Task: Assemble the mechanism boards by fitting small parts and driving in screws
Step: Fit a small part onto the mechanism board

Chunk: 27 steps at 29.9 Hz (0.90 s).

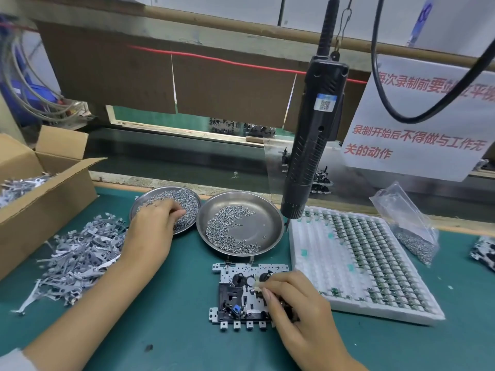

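A mechanism board (235, 293), a pale metal plate with black parts and a small blue piece, lies flat on the green mat near me. My right hand (292, 301) rests on its right side, fingers curled and pinching a small pale part against the board. My left hand (158, 223) reaches into the left steel dish (187, 195), fingertips curled down among the screws (182, 199); whether it holds one is hidden. A second steel dish (267, 223) holds more screws (225, 228). The black electric screwdriver (310, 140) hangs above the dish's right rim, untouched.
A heap of grey metal strips (80, 255) lies at left beside an open cardboard box (40, 199). A white foam tray (316, 253) of small green parts sits right of the board. A plastic bag of screws (412, 228) and another board (484, 253) lie far right.
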Each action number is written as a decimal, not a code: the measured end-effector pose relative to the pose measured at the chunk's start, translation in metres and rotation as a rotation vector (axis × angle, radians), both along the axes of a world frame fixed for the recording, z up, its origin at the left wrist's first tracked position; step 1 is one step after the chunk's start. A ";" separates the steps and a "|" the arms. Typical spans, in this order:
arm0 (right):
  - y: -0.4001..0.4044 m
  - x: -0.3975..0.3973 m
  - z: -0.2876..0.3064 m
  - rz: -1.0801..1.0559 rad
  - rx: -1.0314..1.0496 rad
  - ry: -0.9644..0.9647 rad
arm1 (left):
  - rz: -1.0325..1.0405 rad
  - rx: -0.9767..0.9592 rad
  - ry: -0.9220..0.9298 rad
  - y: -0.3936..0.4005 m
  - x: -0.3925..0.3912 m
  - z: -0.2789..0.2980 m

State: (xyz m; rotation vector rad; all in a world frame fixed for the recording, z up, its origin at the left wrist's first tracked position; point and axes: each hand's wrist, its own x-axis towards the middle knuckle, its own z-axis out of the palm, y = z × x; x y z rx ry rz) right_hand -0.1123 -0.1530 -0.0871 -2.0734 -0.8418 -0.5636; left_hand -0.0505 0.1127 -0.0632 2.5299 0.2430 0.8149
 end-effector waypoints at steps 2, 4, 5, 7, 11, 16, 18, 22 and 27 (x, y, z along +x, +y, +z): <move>0.004 0.004 0.008 -0.001 0.032 0.039 | -0.017 -0.022 -0.055 -0.001 -0.004 -0.002; 0.013 0.015 0.019 0.007 0.001 0.052 | -0.025 -0.006 -0.086 -0.001 -0.005 -0.004; 0.019 0.023 0.025 0.008 -0.032 0.066 | -0.030 0.009 -0.093 -0.001 -0.004 -0.005; 0.035 0.046 0.036 -0.015 -0.129 0.133 | -0.046 0.043 -0.106 -0.001 -0.004 -0.008; 0.059 0.093 0.041 -0.133 -0.440 0.322 | -0.077 0.077 -0.140 0.003 -0.004 -0.014; 0.071 0.115 0.033 -0.216 -0.626 0.441 | -0.034 0.076 -0.125 0.008 -0.003 -0.017; 0.071 0.118 0.031 -0.255 -0.614 0.471 | -0.034 0.083 -0.127 0.005 -0.003 -0.016; 0.069 0.113 0.031 -0.213 -0.566 0.434 | -0.020 0.093 -0.120 -0.003 -0.006 -0.014; 0.074 0.113 0.037 -0.156 -0.635 0.455 | -0.022 0.076 -0.067 -0.003 -0.009 -0.014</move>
